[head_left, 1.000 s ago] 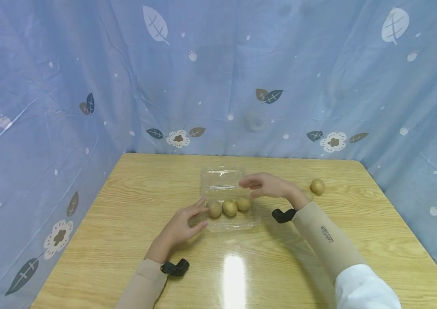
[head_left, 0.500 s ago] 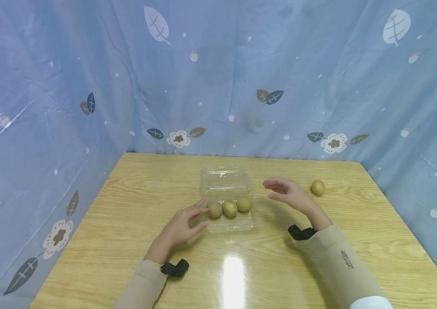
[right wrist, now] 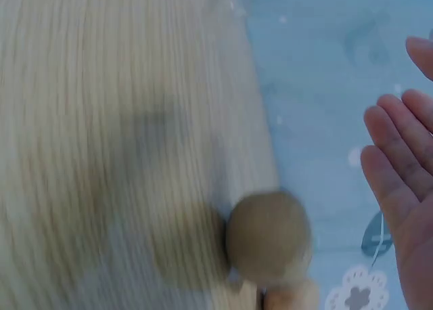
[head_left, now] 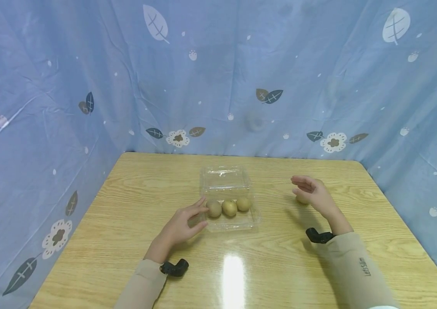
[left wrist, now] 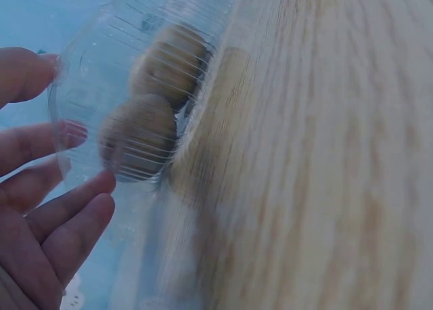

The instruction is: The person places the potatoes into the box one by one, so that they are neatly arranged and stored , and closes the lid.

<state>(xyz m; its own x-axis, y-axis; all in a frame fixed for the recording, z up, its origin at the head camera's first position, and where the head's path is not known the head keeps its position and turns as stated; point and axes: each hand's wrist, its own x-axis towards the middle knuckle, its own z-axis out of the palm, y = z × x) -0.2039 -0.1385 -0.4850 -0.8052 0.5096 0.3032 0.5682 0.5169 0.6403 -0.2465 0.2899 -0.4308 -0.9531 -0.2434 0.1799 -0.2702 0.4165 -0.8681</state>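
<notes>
In the head view, a clear plastic clamshell box (head_left: pixel 251 221) lies with its lid (head_left: pixel 224 178) folded back. A row of three round yellow-brown fruits (head_left: pixel 229 208) sits in it. My left hand (head_left: pixel 181 223) is at the box's left end, fingers and thumb spread. In the left wrist view, fingertips (left wrist: pixel 74 134) touch the clear wall, two fruits (left wrist: pixel 139 137) showing through. My right hand (head_left: pixel 314 195) hovers at the right with loosely bent fingers, partly hiding a loose fruit (head_left: pixel 302 198). In the right wrist view a round fruit (right wrist: pixel 268 239) shows below the hand (right wrist: pixel 413 168).
The wooden table (head_left: pixel 133 184) spreads around the box, its back edge near a blue patterned curtain (head_left: pixel 218 86). A bright light reflection (head_left: pixel 233 279) lies in front of the box. Black cameras (head_left: pixel 174 268) are strapped at the wrists.
My right hand has moved from beside the box to the right, over the loose fruit. The left hand, the box and the fruits in it stay where they were.
</notes>
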